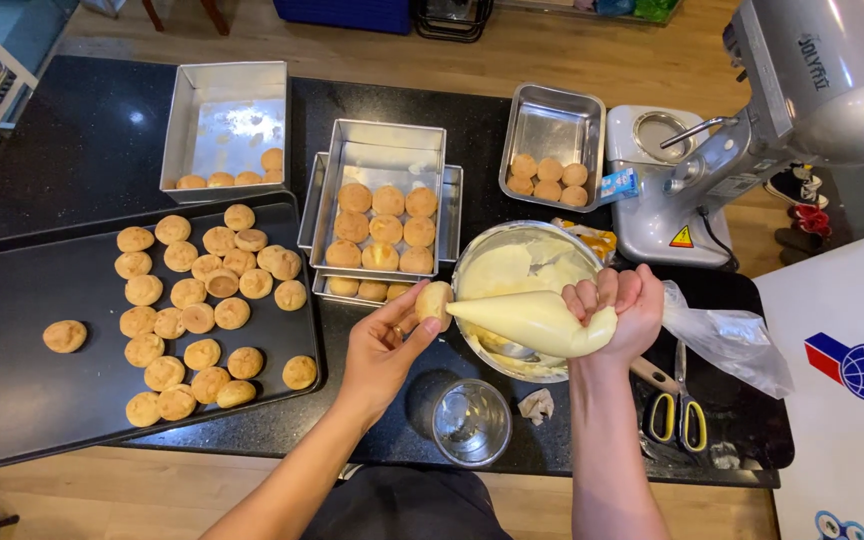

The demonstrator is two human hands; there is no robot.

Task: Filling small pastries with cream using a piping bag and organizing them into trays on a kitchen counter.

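Two hands worked: left hand (384,345) pinched a light, crushable puff (434,303) by its sides; right hand (624,315) squeezed the soft piping bag (537,322).

- Cream puff (434,301): small, round, golden-brown; pinched in left-hand fingertips above black counter.
- Piping bag (537,322): clear plastic cone, full of pale yellow cream, lying horizontal, tip touching puff.
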